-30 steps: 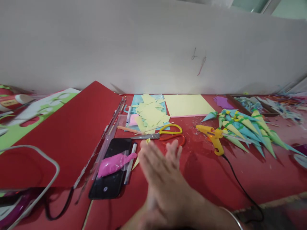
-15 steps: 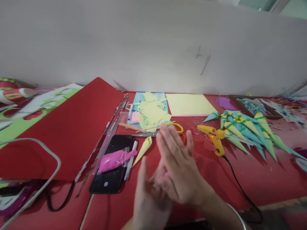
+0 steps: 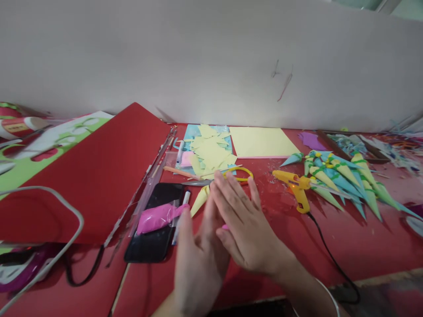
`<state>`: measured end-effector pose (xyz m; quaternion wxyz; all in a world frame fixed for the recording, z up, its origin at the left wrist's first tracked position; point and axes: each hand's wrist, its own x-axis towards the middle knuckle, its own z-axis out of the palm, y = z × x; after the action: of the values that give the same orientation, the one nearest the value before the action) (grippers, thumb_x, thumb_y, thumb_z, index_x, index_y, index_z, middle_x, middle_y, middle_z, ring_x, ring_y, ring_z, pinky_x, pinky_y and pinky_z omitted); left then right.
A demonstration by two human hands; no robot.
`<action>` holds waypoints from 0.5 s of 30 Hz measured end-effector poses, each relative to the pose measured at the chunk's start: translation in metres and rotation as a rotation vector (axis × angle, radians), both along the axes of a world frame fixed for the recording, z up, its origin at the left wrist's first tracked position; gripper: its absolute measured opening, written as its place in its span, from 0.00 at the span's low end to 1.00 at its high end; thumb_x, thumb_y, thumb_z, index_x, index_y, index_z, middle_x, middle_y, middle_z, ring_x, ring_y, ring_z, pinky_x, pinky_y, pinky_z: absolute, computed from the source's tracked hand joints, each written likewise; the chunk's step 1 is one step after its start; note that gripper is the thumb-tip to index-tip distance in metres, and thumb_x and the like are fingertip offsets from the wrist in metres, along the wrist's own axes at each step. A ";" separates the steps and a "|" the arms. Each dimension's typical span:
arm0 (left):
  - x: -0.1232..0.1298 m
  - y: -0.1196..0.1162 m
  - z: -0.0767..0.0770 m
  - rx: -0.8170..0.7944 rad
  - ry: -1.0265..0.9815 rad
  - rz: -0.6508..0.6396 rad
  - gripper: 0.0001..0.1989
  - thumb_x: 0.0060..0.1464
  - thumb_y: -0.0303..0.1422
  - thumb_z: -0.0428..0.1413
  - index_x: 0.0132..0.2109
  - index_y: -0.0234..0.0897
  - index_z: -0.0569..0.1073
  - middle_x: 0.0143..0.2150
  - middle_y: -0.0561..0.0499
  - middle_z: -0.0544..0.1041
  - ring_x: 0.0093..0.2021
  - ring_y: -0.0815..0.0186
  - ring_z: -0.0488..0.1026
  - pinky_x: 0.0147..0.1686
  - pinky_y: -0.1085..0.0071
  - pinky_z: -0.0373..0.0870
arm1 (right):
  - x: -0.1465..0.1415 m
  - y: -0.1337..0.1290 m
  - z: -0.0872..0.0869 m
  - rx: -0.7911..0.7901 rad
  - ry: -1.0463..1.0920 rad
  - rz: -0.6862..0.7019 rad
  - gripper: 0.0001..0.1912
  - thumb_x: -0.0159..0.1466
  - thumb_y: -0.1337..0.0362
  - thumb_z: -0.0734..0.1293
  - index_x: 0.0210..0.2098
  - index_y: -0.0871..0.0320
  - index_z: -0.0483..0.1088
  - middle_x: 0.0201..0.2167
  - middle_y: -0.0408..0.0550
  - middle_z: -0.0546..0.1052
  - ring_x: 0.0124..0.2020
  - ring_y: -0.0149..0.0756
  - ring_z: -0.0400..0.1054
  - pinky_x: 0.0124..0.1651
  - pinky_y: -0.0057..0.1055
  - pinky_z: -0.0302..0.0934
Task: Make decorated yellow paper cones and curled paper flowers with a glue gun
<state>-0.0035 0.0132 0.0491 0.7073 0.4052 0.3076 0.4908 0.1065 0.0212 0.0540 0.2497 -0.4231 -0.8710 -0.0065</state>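
Observation:
My left hand [image 3: 201,259] and my right hand [image 3: 246,229] press together palm to palm over the table's front part, the right on top. A small bit of pink clay [image 3: 225,226] shows between them; the rest of it is hidden. Just beyond the fingers lie scissors [image 3: 239,168] with a yellow handle and a rolled yellow paper cone [image 3: 200,199], partly covered by my left hand. To the left, a pink clay packet [image 3: 157,219] rests on a black phone [image 3: 148,248], beside a pen [image 3: 186,198].
Yellow paper scraps [image 3: 211,152] and a yellow sheet [image 3: 264,141] lie near the wall. A yellow glue gun [image 3: 299,191] with a black cord and several paper cones [image 3: 340,178] are right. Red board [image 3: 99,176] and a white cable [image 3: 77,215] are left.
My hands have slid against each other, with the left one shifted left and its fingers reaching farther forward. It now covers the cone's tip. The view has shifted slightly.

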 end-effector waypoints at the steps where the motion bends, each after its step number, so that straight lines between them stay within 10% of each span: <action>1: -0.002 0.006 0.000 -0.019 -0.058 0.021 0.31 0.58 0.50 0.24 0.62 0.49 0.54 0.61 0.59 0.60 0.63 0.67 0.49 0.60 0.64 0.50 | -0.001 -0.004 -0.003 -0.029 -0.016 0.028 0.30 0.65 0.63 0.49 0.64 0.66 0.34 0.65 0.51 0.43 0.66 0.38 0.29 0.65 0.43 0.20; 5: 0.005 0.021 -0.011 -0.023 0.010 0.008 0.27 0.58 0.51 0.27 0.63 0.56 0.47 0.63 0.61 0.55 0.63 0.67 0.50 0.57 0.62 0.57 | -0.015 -0.016 -0.008 0.001 -0.022 0.262 0.32 0.66 0.54 0.46 0.63 0.67 0.38 0.65 0.49 0.42 0.66 0.37 0.29 0.66 0.39 0.25; 9: 0.012 0.013 -0.015 0.004 0.258 -0.076 0.31 0.60 0.44 0.25 0.60 0.39 0.58 0.56 0.52 0.68 0.58 0.68 0.61 0.51 0.68 0.64 | -0.012 0.001 -0.004 -0.015 -0.001 0.092 0.31 0.66 0.55 0.43 0.64 0.66 0.33 0.66 0.51 0.41 0.66 0.37 0.27 0.65 0.46 0.23; 15: -0.011 0.021 0.000 -0.210 -0.244 0.080 0.31 0.57 0.52 0.30 0.60 0.46 0.58 0.60 0.55 0.63 0.63 0.66 0.50 0.62 0.63 0.45 | -0.010 -0.005 -0.023 -0.020 -0.049 0.080 0.30 0.67 0.60 0.46 0.64 0.67 0.32 0.66 0.52 0.41 0.66 0.38 0.30 0.65 0.43 0.25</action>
<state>-0.0141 0.0345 0.0493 0.7577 0.2536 0.2851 0.5294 0.0962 0.0166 0.0310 0.2240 -0.3902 -0.8931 0.0016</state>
